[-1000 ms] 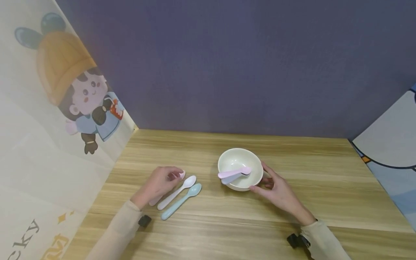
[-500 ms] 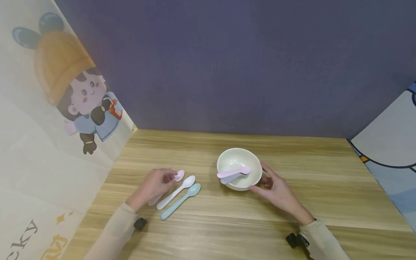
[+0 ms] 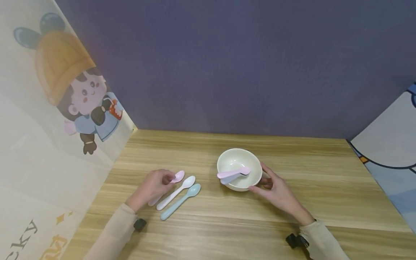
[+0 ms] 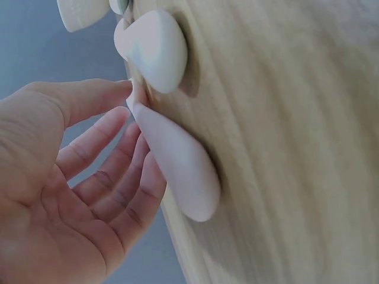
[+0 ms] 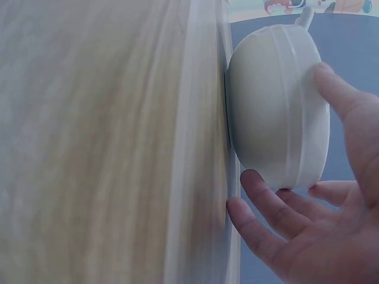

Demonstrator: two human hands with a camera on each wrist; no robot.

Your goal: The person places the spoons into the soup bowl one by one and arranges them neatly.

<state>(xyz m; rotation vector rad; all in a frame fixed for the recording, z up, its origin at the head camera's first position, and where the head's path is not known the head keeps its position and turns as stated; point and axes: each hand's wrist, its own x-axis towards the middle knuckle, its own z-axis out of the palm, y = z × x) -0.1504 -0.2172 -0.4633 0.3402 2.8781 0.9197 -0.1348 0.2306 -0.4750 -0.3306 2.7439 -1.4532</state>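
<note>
In the head view my left hand (image 3: 155, 186) is over a pink spoon (image 3: 179, 176) lying on the table, hiding part of its handle. The left wrist view has thumb and index finger pinching the spoon near its neck, other fingers loosely bent. Beside it lie a white spoon (image 3: 188, 181) and a light teal spoon (image 3: 194, 190), side by side. My right hand (image 3: 281, 195) holds the right side of a white bowl (image 3: 235, 157), thumb on the rim and fingers at its outer wall. Inside lean another pink spoon (image 3: 230, 173) and a grey-lilac spoon (image 3: 230, 179), handles over the rim.
The wood-grain table (image 3: 227, 231) meets a dark blue-purple panel (image 3: 227, 72) at the back. A pale panel with a cartoon figure (image 3: 87, 94) stands on the left, and a printed panel (image 3: 390, 133) on the right. Table surface separates the loose spoons from the bowl.
My left hand has drawn back slightly along the pink spoon, so more of its scoop shows. The right hand, the bowl and the other spoons stay in place.
</note>
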